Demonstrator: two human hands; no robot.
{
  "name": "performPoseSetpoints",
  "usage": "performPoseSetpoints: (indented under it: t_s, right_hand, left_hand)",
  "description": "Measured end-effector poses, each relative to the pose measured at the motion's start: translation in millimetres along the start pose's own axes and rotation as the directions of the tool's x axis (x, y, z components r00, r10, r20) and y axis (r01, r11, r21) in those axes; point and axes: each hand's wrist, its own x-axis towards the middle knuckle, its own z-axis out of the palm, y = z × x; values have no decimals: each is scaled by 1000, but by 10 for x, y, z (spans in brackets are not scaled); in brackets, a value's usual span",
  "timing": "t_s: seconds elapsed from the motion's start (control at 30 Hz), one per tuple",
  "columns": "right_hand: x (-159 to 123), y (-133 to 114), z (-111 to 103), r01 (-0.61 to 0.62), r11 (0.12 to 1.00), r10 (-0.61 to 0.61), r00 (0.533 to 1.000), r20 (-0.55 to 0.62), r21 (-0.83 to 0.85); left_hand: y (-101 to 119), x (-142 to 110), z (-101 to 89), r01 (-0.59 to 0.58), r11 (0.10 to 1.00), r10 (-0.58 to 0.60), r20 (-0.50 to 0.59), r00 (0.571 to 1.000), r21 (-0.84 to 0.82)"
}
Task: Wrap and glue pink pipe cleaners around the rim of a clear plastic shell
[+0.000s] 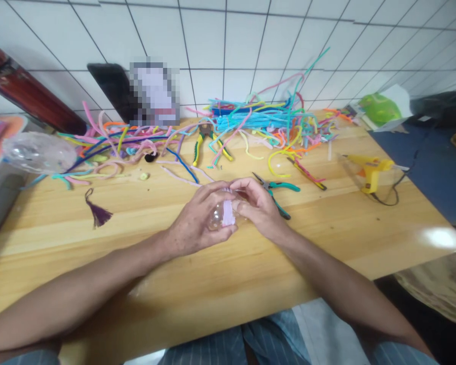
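- The left hand (195, 223) curls around a clear plastic ball (217, 217), which its fingers mostly hide.
- A pale pink pipe cleaner (228, 213) is pinched between both hands above the table (137, 213); its ends are covered.
- The right hand (258, 205) closes on it; teal pliers (277, 190) lie partly behind.

Left hand (197, 220) and right hand (256, 205) are gripping a clear ball (217, 217) wrapped with a pale pink pipe cleaner (228, 213) over wooden table (327, 238); teal pliers (279, 190) are lying just beside.
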Motion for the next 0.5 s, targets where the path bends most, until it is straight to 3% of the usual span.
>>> performPoseSetpoints:
  t_s: [0.1,0.17,0.3,0.37,0.5]
  right_hand:
    - [-39,-47,-38,50,999,-50,999,5,-8]
    - [-73,-114,-86,174,978,-174,985,13,-118]
    - [-120,-245,-160,440,772,-439,891,117,-458]
    - [-128,-268,-158,479,709,-469,868,161,-518]
    - [-126,-243,-114,478,699,-449,872,194,-532]
  left_hand:
    - [-2,3,7,-1,1000,0,-16,1000,-20]
    - [-9,7,8,-1,999,0,-24,1000,-39]
    - [-32,16,1,12,998,-14,-33,999,-67]
    - [-43,18,-1,12,997,-15,-43,999,-71]
    - [-50,19,4,0,999,-2,-45,999,-53]
